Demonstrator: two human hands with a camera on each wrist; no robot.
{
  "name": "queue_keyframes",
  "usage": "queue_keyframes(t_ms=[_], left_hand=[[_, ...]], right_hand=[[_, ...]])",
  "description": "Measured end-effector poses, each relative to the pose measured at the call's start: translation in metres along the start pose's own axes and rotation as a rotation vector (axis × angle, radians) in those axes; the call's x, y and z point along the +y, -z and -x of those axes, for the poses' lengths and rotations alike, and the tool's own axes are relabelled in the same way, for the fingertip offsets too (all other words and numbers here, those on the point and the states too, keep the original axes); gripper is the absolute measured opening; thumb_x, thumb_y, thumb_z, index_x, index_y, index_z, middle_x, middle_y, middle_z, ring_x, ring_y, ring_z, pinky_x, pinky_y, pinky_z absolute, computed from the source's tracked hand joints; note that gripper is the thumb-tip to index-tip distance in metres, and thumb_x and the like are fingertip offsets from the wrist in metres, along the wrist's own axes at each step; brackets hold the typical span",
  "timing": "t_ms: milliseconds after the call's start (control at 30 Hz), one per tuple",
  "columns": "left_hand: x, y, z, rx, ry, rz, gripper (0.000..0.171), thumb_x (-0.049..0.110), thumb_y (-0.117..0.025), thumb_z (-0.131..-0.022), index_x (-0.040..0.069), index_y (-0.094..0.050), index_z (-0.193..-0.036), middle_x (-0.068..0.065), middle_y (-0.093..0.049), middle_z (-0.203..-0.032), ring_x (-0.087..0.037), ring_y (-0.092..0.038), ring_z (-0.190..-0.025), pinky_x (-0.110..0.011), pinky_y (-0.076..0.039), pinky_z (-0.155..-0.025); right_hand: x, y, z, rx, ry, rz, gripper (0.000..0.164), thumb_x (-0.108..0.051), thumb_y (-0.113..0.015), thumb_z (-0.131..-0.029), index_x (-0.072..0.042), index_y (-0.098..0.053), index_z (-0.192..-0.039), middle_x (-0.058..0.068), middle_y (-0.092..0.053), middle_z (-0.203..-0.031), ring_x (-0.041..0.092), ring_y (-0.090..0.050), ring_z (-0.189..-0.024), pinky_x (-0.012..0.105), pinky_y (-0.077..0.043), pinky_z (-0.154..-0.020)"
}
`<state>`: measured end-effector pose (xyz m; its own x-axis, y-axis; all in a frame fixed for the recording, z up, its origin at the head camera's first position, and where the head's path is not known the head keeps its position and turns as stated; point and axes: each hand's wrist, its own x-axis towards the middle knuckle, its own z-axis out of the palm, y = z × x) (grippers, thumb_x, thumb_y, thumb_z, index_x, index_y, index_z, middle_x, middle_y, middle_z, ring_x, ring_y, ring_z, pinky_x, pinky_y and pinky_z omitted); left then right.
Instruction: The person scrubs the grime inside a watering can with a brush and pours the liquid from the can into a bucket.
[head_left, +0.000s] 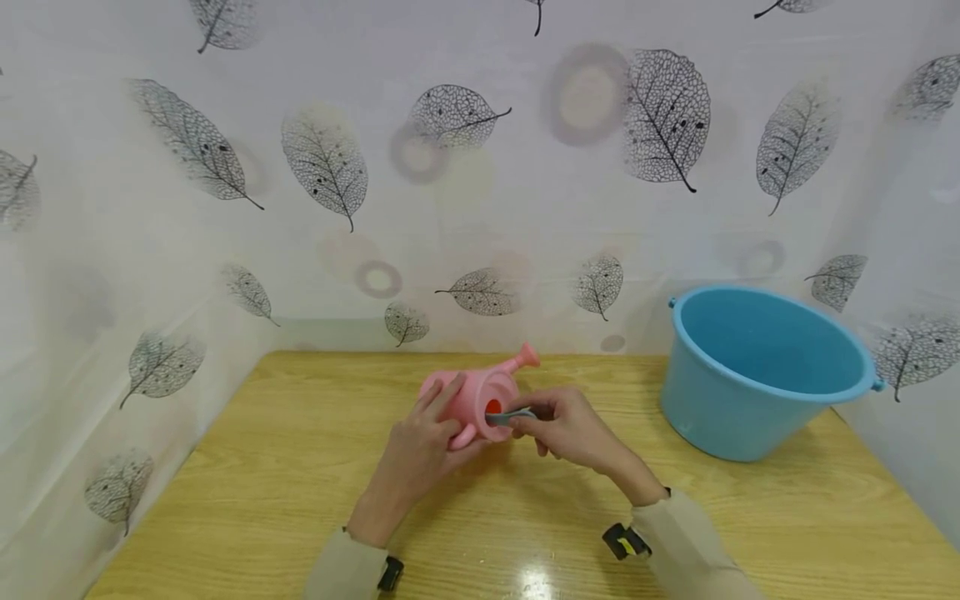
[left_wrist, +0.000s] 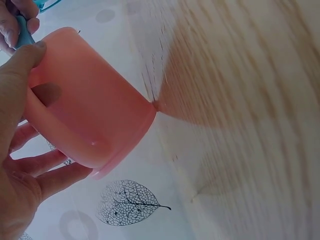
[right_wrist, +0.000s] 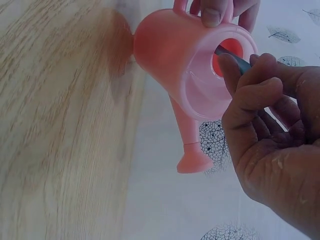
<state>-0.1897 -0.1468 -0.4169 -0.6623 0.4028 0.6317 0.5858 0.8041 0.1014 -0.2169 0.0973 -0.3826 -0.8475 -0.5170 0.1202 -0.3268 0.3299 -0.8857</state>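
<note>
A pink watering can (head_left: 468,390) is tipped over the table, its round mouth facing the person and its spout (head_left: 517,362) pointing to the far right. My left hand (head_left: 420,446) holds it around the body and the looped handle (left_wrist: 55,127), thumb near the rim. With thumb and fingers, my right hand (head_left: 566,427) pinches a slim blue-grey stick-like tool (head_left: 517,416). In the right wrist view the tool (right_wrist: 234,59) reaches into the can's inner opening (right_wrist: 216,67), which looks red-orange inside. Its far end is hidden there.
A large light-blue bucket (head_left: 697,400) with side knobs stands at the right rear of the wooden table (head_left: 300,450). Behind and along both sides hangs a white sheet (head_left: 480,208) printed with leaves. Dark straps (head_left: 626,542) sit at the sleeves.
</note>
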Motion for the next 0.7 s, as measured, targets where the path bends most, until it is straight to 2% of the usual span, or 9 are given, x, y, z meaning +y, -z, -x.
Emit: queue_keyframes(t_ms=[200,267,333,533,700], left_hand=[[0.0007,-0.0008,-0.0002,0.007,-0.007,0.000,0.046,0.044,-0.086,-0.079,0.014,-0.058,-0.059,-0.019,-0.064,-0.140,-0.049,-0.064,-0.122,-0.040,-0.066,-0.066],[0.0006,-0.0012,-0.0003,0.008,-0.006,0.001,0.046,0.045,-0.086,-0.079,0.014,-0.058,-0.059,-0.019,-0.064,-0.140,-0.049,-0.064,-0.122,-0.040,-0.066,-0.065],[0.0004,-0.0016,-0.0004,0.006,-0.005,0.002,0.046,0.045,-0.086,-0.079,0.015,-0.058,-0.059,-0.018,-0.064,-0.140,-0.049,-0.064,-0.122,-0.040,-0.066,-0.064],[0.0000,-0.0018,-0.0002,0.001,0.003,0.004,0.047,0.046,-0.085,-0.080,0.015,-0.057,-0.058,-0.018,-0.063,-0.141,-0.049,-0.063,-0.123,-0.039,-0.066,-0.065],[0.0001,-0.0013,0.0003,0.002,0.005,0.009,0.047,0.046,-0.085,-0.080,0.015,-0.058,-0.059,-0.018,-0.063,-0.141,-0.049,-0.063,-0.124,-0.039,-0.066,-0.067]], right_hand=[[0.0017,-0.0045,-0.0025,-0.013,0.001,0.014,0.020,-0.014,-0.070,-0.097,-0.009,-0.076,-0.115,0.001,-0.067,-0.068,0.021,-0.058,-0.049,0.016,-0.038,-0.040],[0.0008,-0.0059,-0.0031,-0.015,-0.001,0.018,0.020,-0.013,-0.070,-0.096,-0.009,-0.076,-0.115,0.000,-0.064,-0.066,0.023,-0.059,-0.050,0.017,-0.039,-0.041],[0.0001,-0.0070,-0.0038,-0.015,0.002,0.028,0.020,-0.010,-0.070,-0.095,-0.008,-0.076,-0.114,0.001,-0.065,-0.067,0.025,-0.059,-0.051,0.017,-0.040,-0.041],[-0.0015,-0.0077,-0.0046,-0.020,0.003,0.044,0.021,-0.008,-0.070,-0.094,-0.007,-0.076,-0.114,0.004,-0.069,-0.071,0.016,-0.057,-0.050,0.017,-0.041,-0.041],[-0.0031,-0.0058,-0.0032,-0.030,0.015,0.065,0.020,-0.009,-0.069,-0.096,-0.008,-0.076,-0.113,0.003,-0.072,-0.076,0.013,-0.057,-0.050,0.018,-0.043,-0.041]])
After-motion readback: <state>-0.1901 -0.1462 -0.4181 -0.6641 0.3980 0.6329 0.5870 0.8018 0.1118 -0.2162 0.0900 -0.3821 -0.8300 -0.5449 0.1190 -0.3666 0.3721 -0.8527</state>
